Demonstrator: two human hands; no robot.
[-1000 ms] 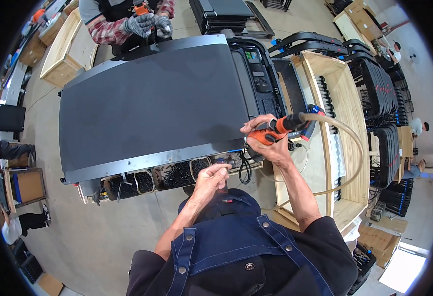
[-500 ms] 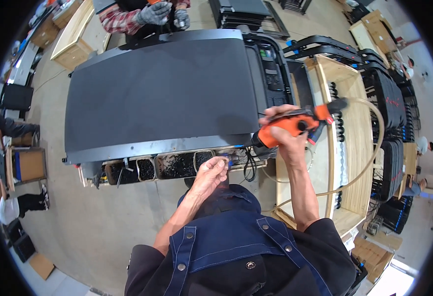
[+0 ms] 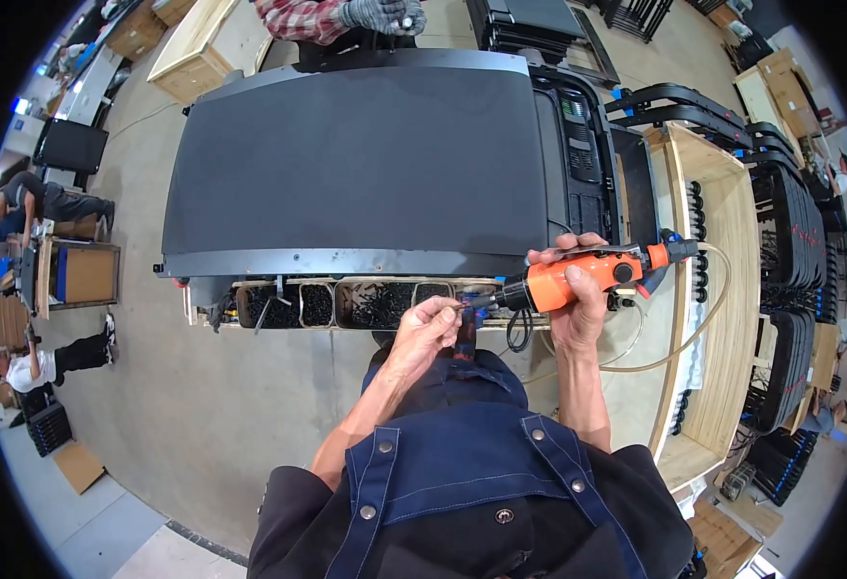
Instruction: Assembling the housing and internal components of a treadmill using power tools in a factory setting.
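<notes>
My right hand is wrapped round an orange pneumatic screwdriver, whose pale air hose loops off to the right. The tool lies almost level with its dark nose pointing left. Just at that tip, my left hand pinches something small between thumb and fingers; it is too small to name, and it meets or nearly meets the bit. Beyond both hands lies a treadmill with a dark belt and metal side rails. Along its near side runs a row of bins holding small black parts.
A long wooden crate with black rollers stands at the right, beside stacked black frames. Across the treadmill, a person's gloved hands are close together at the far edge. Another wooden box stands at the far left.
My right hand has lowered the screwdriver and turned it level, bringing its nose to my left fingertips. The whole view has shifted, and the other person's gloved hands have moved together.
</notes>
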